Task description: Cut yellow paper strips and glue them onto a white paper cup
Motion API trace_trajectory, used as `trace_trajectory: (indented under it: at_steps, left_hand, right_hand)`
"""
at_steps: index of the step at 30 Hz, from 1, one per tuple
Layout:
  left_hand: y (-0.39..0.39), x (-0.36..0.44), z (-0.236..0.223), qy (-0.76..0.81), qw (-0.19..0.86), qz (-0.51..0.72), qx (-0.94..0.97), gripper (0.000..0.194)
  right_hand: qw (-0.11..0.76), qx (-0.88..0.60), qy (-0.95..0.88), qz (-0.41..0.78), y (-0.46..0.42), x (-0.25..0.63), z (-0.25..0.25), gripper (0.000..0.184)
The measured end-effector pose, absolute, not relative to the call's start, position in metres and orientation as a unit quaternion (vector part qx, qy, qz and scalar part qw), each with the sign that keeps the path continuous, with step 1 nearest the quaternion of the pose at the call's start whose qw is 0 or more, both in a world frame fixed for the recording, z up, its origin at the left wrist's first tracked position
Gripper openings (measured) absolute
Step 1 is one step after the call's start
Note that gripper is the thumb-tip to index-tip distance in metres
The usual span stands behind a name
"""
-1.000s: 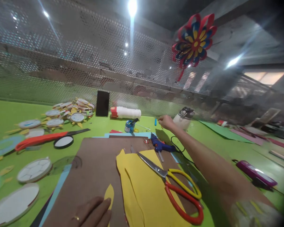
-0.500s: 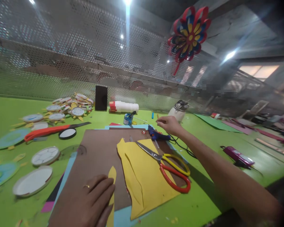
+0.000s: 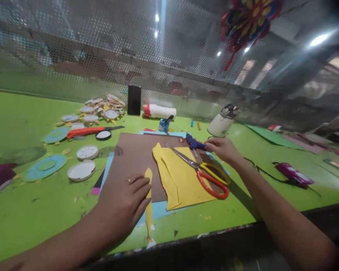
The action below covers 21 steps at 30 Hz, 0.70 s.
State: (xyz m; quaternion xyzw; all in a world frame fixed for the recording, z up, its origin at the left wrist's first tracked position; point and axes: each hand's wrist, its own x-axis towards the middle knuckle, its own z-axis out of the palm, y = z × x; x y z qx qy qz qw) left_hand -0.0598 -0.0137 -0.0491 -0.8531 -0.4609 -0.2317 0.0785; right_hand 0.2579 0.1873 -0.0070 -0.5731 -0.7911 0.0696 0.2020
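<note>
Yellow strip [image 3: 148,216] under left hand [image 3: 127,199], near middle of desk [image 3: 42,222], far part on brown sheet [image 3: 132,148]. Long axis near-far, pointed tip far. Left grip loosely flat, fingers together, pressing strip, not wrapped round it. Could skid or crease if pressure slackens or fingers drag. Right hand [image 3: 223,148], bent fingers at glue gun [image 3: 194,143] handle; hold can't tell. Gun pulled near might knock scissors [image 3: 188,158].

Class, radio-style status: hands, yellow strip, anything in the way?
Left hand on strip. Right hand at glue gun, grip unclear. Scissors across yellow sheet, between the hands.
</note>
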Motion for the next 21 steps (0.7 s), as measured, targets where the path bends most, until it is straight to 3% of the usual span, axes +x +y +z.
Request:
trace_trajectory:
  at_steps: [8,21]
  left_hand:
    - [0.006,-0.075,-0.092,-0.366,0.238,-0.316,-0.842,0.032]
    - [0.019,-0.08,-0.109,-0.355,0.254,-0.327,-0.838,0.025]
  right_hand:
    - [0.178,-0.629,-0.757,-0.008,0.231,0.294,0.014,0.026]
    - [0.125,-0.611,-0.78,-0.044,0.336,0.221,0.022,0.028]
